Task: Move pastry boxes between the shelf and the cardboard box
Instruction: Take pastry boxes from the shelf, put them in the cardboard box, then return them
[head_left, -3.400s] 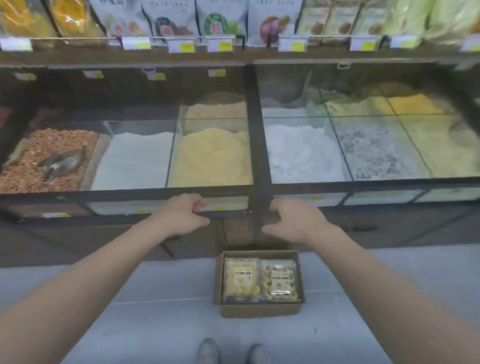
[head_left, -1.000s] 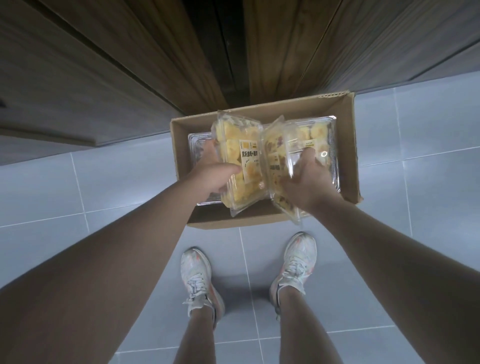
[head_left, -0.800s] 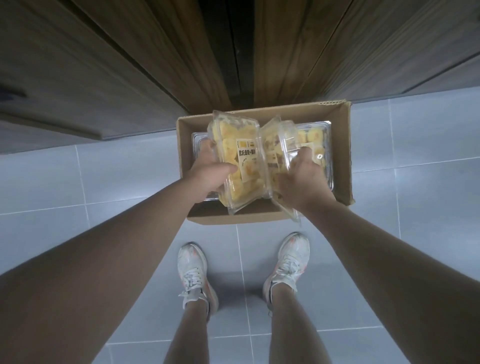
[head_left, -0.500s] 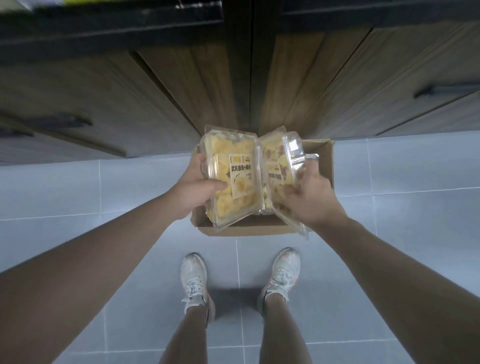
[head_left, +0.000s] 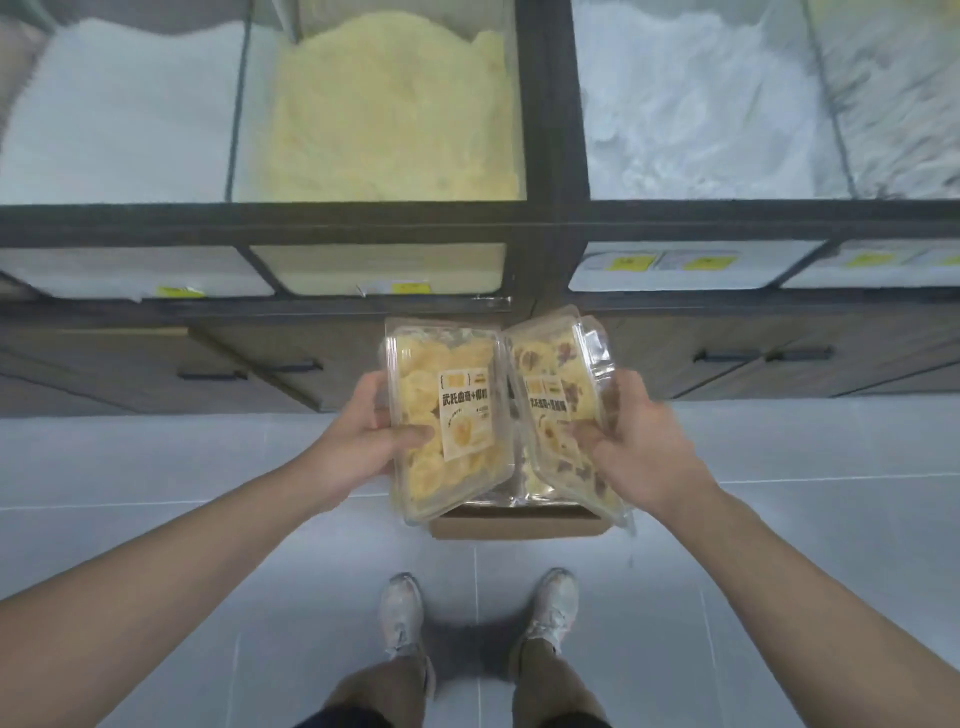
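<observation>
Above the cardboard box (head_left: 519, 524), at mid-height before the shelf unit: two clear pastry boxes held up, one per hand.

Left hand (head_left: 363, 441): grip closed on the left pastry box (head_left: 447, 415), thumb over the lid, fingers underneath. Contents pale yellow pieces; label faces the camera.

Right hand (head_left: 636, 447): grip closed on the right pastry box (head_left: 558, 410), thumb on the lid, fingers around the outer edge. Contents yellow with dark flecks.

Both boxes have their long axis running away from the body, toward the shelf. They tilt toward each other like an open book, inner edges touching or nearly so (cannot tell which).

Key relation: the glass-fronted bins (head_left: 374, 104) lie ahead of and above both grips. Cardboard box sits on the floor directly beneath, mostly hidden; clear plastic showing at its top suggests more packs inside, count unknown.

Containers: bins hold loose goods, white powder left, yellow meal centre, white and greyish right.

Judgement: boxes are in transit toward the shelf; next move needs a lift up and forward, each hand equally near.
</observation>
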